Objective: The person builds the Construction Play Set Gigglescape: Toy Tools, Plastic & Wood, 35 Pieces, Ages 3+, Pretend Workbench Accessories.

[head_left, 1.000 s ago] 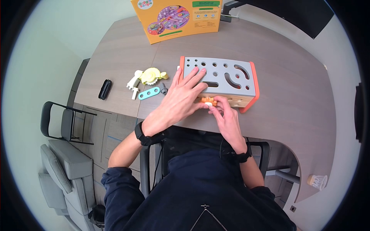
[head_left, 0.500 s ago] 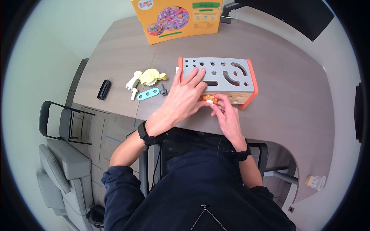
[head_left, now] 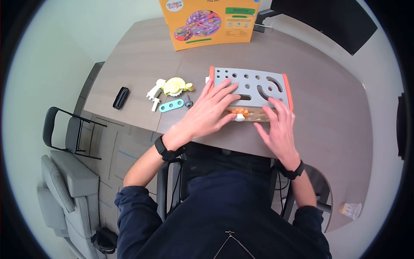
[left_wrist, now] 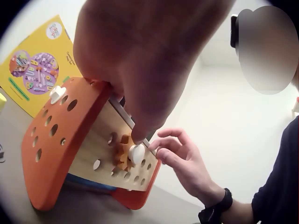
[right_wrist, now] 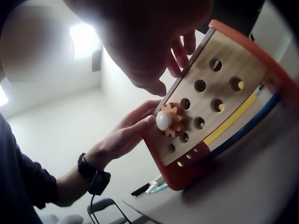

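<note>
A toy workbench (head_left: 254, 80) with a grey holed top, orange end panels and a wooden front stands on the table. On its wooden front sits an orange gear (right_wrist: 174, 120) with a white round-headed peg (right_wrist: 163, 120) through its middle. My left hand (head_left: 207, 110) lies with fingers spread over the left part of the grey top, its thumb at the white peg. My right hand (head_left: 280, 127) is off the gear, its fingers at the front right edge of the top, the thumb held apart. Another white peg (left_wrist: 57, 94) sticks out of the left end panel.
Left of the workbench lie a yellow toy piece (head_left: 174, 86), a white toy piece (head_left: 154, 91), a teal holed strip (head_left: 171, 105) and a grey screw (head_left: 188, 102). A black case (head_left: 121, 98) lies farther left. A yellow box (head_left: 211, 26) stands behind; a cup (head_left: 350, 210) is at lower right.
My right hand has let go of the gear and peg and moved right to the workbench's front edge. The left hand stays on the top. The head view has shifted slightly.
</note>
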The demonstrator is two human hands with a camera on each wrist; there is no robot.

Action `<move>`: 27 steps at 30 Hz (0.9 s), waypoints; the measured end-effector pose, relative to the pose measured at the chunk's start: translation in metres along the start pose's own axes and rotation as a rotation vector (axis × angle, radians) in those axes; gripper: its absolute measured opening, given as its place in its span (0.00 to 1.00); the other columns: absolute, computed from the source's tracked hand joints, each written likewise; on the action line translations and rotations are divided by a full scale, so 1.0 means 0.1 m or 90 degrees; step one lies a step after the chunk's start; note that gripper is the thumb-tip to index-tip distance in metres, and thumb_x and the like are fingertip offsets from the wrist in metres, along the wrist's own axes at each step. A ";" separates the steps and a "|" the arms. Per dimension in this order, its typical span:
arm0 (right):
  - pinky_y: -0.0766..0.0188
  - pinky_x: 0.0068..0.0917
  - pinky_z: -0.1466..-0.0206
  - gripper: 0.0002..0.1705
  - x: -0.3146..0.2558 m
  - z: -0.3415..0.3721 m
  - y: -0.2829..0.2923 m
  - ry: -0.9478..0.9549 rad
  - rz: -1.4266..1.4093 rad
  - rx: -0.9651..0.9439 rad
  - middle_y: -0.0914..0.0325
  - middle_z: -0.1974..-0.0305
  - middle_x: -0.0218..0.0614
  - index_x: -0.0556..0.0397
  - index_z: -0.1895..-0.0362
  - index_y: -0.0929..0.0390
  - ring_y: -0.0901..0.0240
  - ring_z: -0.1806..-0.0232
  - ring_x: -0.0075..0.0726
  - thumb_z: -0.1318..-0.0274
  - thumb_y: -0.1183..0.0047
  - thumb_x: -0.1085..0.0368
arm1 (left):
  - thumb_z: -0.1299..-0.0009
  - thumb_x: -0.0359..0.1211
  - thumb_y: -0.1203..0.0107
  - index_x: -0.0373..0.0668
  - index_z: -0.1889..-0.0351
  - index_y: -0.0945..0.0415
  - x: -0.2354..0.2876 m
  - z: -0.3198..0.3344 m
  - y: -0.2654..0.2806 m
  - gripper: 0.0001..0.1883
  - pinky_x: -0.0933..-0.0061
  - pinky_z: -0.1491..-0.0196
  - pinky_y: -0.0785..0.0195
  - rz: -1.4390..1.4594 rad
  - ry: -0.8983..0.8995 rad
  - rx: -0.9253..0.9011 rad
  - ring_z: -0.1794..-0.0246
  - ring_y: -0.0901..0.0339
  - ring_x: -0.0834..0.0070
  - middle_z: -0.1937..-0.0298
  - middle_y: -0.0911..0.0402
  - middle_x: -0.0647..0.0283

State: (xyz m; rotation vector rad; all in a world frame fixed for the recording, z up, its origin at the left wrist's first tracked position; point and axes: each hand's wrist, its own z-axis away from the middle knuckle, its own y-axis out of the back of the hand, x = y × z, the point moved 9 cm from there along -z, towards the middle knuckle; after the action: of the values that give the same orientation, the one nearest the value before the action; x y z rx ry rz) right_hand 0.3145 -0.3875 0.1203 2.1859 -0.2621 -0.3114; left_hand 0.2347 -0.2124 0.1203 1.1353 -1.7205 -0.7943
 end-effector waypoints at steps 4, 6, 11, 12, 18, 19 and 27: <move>0.53 0.63 0.20 0.58 0.27 0.03 -0.30 0.059 0.157 -0.090 0.43 0.19 0.47 0.36 0.18 0.41 0.48 0.16 0.49 0.52 0.22 0.56 | 0.24 0.39 0.36 0.45 0.32 0.24 -0.07 0.01 0.01 0.24 0.40 0.13 0.62 0.073 0.012 -0.004 0.14 0.43 0.56 0.19 0.30 0.57; 0.52 0.63 0.21 0.62 0.38 0.11 -0.43 0.091 0.177 -0.042 0.42 0.19 0.46 0.35 0.17 0.43 0.47 0.16 0.48 0.55 0.21 0.55 | 0.23 0.38 0.37 0.44 0.31 0.24 -0.08 0.00 0.02 0.24 0.41 0.12 0.62 0.089 0.021 -0.010 0.14 0.42 0.55 0.20 0.29 0.57; 0.50 0.62 0.22 0.63 0.43 0.10 -0.42 0.138 0.175 0.026 0.38 0.21 0.44 0.35 0.17 0.41 0.42 0.18 0.48 0.58 0.20 0.54 | 0.20 0.32 0.44 0.42 0.30 0.26 -0.20 0.12 0.21 0.21 0.44 0.13 0.61 0.128 0.082 0.133 0.14 0.42 0.53 0.21 0.28 0.56; 0.50 0.62 0.22 0.63 0.44 0.08 -0.40 0.132 0.169 0.034 0.37 0.21 0.43 0.36 0.18 0.40 0.41 0.19 0.48 0.60 0.20 0.54 | 0.20 0.30 0.45 0.42 0.30 0.27 -0.28 0.18 0.26 0.21 0.45 0.13 0.61 0.160 0.106 0.175 0.14 0.42 0.53 0.21 0.28 0.55; 0.46 0.55 0.23 0.63 0.58 -0.19 0.09 -0.118 -0.052 0.112 0.33 0.25 0.46 0.47 0.18 0.39 0.36 0.23 0.51 0.60 0.19 0.55 | 0.17 0.26 0.55 0.38 0.30 0.29 -0.70 0.57 0.48 0.19 0.61 0.24 0.37 0.363 0.269 0.341 0.21 0.30 0.59 0.23 0.26 0.53; 0.44 0.53 0.23 0.64 0.62 -0.20 0.16 -0.194 -0.116 0.126 0.33 0.26 0.47 0.50 0.18 0.40 0.35 0.24 0.51 0.60 0.19 0.55 | 0.17 0.26 0.56 0.38 0.28 0.30 -0.72 0.58 0.41 0.20 0.61 0.23 0.38 0.375 0.278 0.328 0.21 0.31 0.59 0.22 0.27 0.53; 0.28 0.30 0.34 0.34 0.30 0.47 -0.21 -0.593 -1.016 0.022 0.25 0.36 0.37 0.58 0.20 0.39 0.26 0.38 0.30 0.22 0.49 0.56 | 0.11 0.48 0.57 0.40 0.11 0.64 -0.20 0.54 -0.40 0.41 0.54 0.13 0.61 0.652 0.255 -0.008 0.09 0.62 0.53 0.10 0.59 0.42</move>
State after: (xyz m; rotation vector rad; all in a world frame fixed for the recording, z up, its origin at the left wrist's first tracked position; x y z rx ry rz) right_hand 0.3297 -0.4199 0.0724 1.6320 1.0601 -2.1392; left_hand 0.2028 -0.2067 0.0579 0.2498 -1.6393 0.0637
